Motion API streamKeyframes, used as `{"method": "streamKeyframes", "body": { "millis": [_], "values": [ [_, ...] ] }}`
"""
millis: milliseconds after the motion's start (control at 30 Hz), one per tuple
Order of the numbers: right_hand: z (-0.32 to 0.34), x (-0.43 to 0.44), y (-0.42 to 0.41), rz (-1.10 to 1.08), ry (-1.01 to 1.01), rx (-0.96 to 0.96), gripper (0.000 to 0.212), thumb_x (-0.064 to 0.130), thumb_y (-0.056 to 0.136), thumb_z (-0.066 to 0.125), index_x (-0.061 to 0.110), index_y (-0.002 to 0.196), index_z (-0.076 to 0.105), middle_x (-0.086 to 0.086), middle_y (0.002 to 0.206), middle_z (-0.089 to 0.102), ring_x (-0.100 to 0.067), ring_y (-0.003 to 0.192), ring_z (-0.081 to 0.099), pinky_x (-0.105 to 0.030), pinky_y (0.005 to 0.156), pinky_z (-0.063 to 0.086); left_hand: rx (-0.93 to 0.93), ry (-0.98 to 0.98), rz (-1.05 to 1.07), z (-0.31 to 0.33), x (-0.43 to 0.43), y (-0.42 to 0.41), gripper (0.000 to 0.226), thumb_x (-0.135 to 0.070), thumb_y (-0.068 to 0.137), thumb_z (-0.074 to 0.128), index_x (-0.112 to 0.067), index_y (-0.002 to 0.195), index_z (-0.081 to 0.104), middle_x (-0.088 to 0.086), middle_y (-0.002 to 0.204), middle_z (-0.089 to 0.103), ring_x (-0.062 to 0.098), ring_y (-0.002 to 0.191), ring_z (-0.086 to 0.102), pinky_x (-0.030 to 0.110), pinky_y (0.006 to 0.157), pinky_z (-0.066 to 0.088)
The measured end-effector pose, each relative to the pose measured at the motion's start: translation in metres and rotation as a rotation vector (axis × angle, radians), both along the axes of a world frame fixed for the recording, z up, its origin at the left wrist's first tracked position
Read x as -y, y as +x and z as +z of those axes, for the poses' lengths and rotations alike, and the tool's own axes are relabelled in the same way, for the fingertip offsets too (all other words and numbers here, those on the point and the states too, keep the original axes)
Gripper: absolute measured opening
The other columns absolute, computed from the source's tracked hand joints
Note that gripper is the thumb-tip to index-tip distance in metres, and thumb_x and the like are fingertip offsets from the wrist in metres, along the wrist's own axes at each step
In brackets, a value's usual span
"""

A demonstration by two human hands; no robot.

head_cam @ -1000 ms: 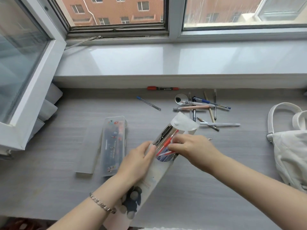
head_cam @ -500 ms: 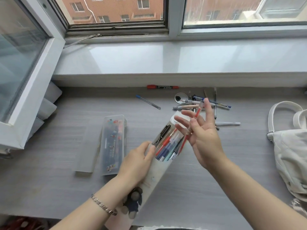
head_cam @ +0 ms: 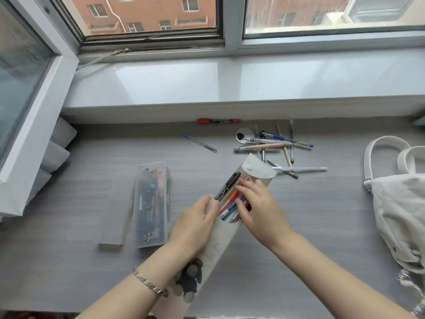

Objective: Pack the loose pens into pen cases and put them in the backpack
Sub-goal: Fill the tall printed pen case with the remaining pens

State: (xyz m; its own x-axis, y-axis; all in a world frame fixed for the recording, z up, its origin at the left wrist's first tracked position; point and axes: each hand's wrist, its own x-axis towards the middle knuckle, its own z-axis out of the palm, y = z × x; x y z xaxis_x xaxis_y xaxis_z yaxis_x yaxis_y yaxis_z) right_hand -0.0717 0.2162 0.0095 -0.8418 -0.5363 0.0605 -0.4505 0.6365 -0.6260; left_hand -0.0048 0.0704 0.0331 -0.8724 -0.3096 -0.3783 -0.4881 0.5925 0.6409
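So the person's left hand (head_cam: pixel 195 224) has its grip wrapped round the soft pen case (head_cam: pixel 220 245), thumb up at the mouth. The case lies slanted on the grey worktop (head_cam: pixel 92 272) with its snap flap (head_cam: pixel 257 168) folded open at the far end. A black marker (head_cam: pixel 227 186) and a red pen (head_cam: pixel 232 196) poke out of the mouth among a few blue ones. The marker has white print on the barrel, but it's too small to read.

The right hand (head_cam: pixel 259 203) is spread over those pens. Honestly can't tell if its grip is pinching one or just pressing on them.

The loose pens (head_cam: pixel 276 143) sit in a heap just past the flap. A blue-capped pen (head_cam: pixel 199 142) lies alone to the left of them, and a red-and-black marker (head_cam: pixel 218 121) lies against the sill with a label I can't make out.

A clear hard case (head_cam: pixel 150 203) with cartoon stickers is off to the left, its lid (head_cam: pixel 115 210) beside it. The white backpack (head_cam: pixel 400 215) is over at the right edge, well apart from the pens.
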Motion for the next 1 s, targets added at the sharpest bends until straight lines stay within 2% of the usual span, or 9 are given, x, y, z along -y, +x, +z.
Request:
{"method": "streamKeyframes", "body": {
  "millis": [100, 267, 467, 600, 700, 767, 833, 900, 1000],
  "values": [
    [0.000, -0.008, -0.011, 0.154, 0.015, 0.053, 0.039, 0.017, 0.091, 0.051, 0.007, 0.129, 0.051, -0.007, 0.141, 0.044, -0.018, 0.135, 0.034, -0.029, 0.113, 0.014, 0.006, 0.008, 0.006, -0.001, 0.002, -0.004, 0.029, -0.041, 0.097, 0.033, -0.027, 0.103, 0.058, -0.002, 0.093, 0.067, 0.021, 0.090, 0.060, 0.033, 0.078, 0.045],
    [-0.010, -0.031, -0.060, -0.122, -0.193, -0.114, 0.016, -0.002, 0.081, 0.057, 0.000, 0.092, 0.068, -0.014, 0.092, 0.068, -0.018, 0.091, 0.059, -0.014, 0.084, 0.041, 0.027, -0.010, 0.063, -0.010, 0.008, -0.010, 0.031, -0.038, 0.097, 0.033, -0.018, 0.087, 0.054, 0.004, 0.084, 0.065, 0.026, 0.086, 0.058, 0.039, 0.082, 0.048],
    [-0.040, -0.068, -0.127, -0.273, 0.539, 0.065, 0.035, 0.000, 0.087, 0.046, 0.007, 0.120, 0.056, -0.014, 0.122, 0.055, -0.034, 0.115, 0.044, -0.040, 0.092, 0.037, 0.038, -0.027, 0.082, -0.011, 0.012, -0.015, 0.032, -0.038, 0.097, 0.033, -0.017, 0.088, 0.055, 0.004, 0.085, 0.064, 0.024, 0.084, 0.058, 0.033, 0.075, 0.043],
    [-0.044, -0.074, -0.131, -0.052, 0.732, -0.091, 0.014, 0.010, 0.086, 0.057, 0.005, 0.098, 0.061, -0.014, 0.103, 0.059, -0.033, 0.097, 0.051, -0.040, 0.075, 0.045, 0.041, -0.037, 0.095, -0.012, 0.015, -0.017, 0.031, -0.040, 0.097, 0.032, -0.020, 0.084, 0.052, 0.004, 0.085, 0.064, 0.024, 0.084, 0.058, 0.035, 0.077, 0.045],
    [-0.037, -0.071, -0.125, -0.036, 0.470, -0.309, 0.012, 0.011, 0.079, 0.065, 0.000, 0.075, 0.061, -0.017, 0.069, 0.061, -0.035, 0.064, 0.057, -0.039, 0.045, 0.048, 0.044, -0.052, 0.103, -0.013, 0.018, -0.018, 0.032, -0.041, 0.097, 0.031, -0.021, 0.083, 0.052, 0.002, 0.083, 0.064, 0.024, 0.083, 0.059, 0.037, 0.078, 0.047],
    [-0.015, -0.056, -0.115, -0.079, 0.121, -0.354, 0.025, 0.021, 0.088, 0.048, 0.000, 0.088, 0.061, -0.015, 0.070, 0.062, -0.030, 0.066, 0.055, -0.034, 0.047, 0.045, 0.048, -0.060, 0.109, -0.015, 0.019, -0.018, 0.032, -0.042, 0.096, 0.030, -0.022, 0.084, 0.052, 0.002, 0.084, 0.065, 0.024, 0.083, 0.059, 0.037, 0.079, 0.048],
    [0.015, -0.035, -0.100, -0.165, -0.264, -0.124, 0.021, 0.015, 0.094, 0.047, 0.011, 0.115, 0.051, -0.011, 0.074, 0.065, -0.019, 0.066, 0.055, -0.030, 0.054, 0.043, 0.047, -0.065, 0.106, -0.015, 0.016, -0.019, 0.032, -0.042, 0.096, 0.030, -0.021, 0.084, 0.050, 0.002, 0.083, 0.064, 0.024, 0.082, 0.058, 0.036, 0.077, 0.048],
    [0.036, -0.016, -0.085, -0.190, -0.617, 0.198, 0.046, 0.004, 0.093, 0.049, 0.026, 0.130, 0.031, -0.006, 0.076, 0.066, -0.009, 0.060, 0.056, -0.017, 0.055, 0.044, 0.051, -0.070, 0.095, -0.013, 0.011, -0.020, 0.031, -0.041, 0.097, 0.031, -0.022, 0.084, 0.050, 0.002, 0.083, 0.063, 0.023, 0.080, 0.057, 0.033, 0.071, 0.043],
    [0.038, -0.001, -0.070, -0.295, -0.784, 0.458, 0.053, 0.000, 0.091, 0.051, 0.028, 0.128, 0.027, -0.007, 0.074, 0.067, -0.005, 0.053, 0.055, -0.016, 0.053, 0.046, 0.029, -0.080, 0.074, -0.008, 0.004, -0.021, 0.026, -0.042, 0.097, 0.032, -0.025, 0.089, 0.050, 0.003, 0.085, 0.063, 0.026, 0.084, 0.058, 0.033, 0.072, 0.043]
  ]
}}
